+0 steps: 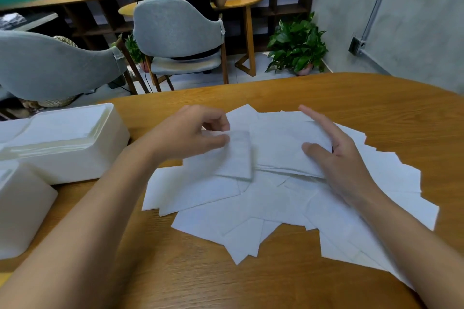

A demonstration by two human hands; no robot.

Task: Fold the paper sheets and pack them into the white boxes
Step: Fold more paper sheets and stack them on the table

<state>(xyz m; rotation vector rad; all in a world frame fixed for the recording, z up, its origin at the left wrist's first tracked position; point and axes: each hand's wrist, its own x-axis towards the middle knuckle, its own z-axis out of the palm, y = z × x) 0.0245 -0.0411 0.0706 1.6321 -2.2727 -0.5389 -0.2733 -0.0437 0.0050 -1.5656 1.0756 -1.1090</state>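
Clearly, both hands are over a loose pile of paper sheets spread in the middle of the wooden bench. The left hand has its fingers curled and pinches the upper left corner of a folded sheet between thumb and fingertips; this sheet lies on top of the pile. The right hand is flat with straight fingers and rests on the sheets just beside it, gripping nothing. A white box stands at the left edge of the bench, and a second white box stands nearer to the person. Behind the bench are two grey chairs.
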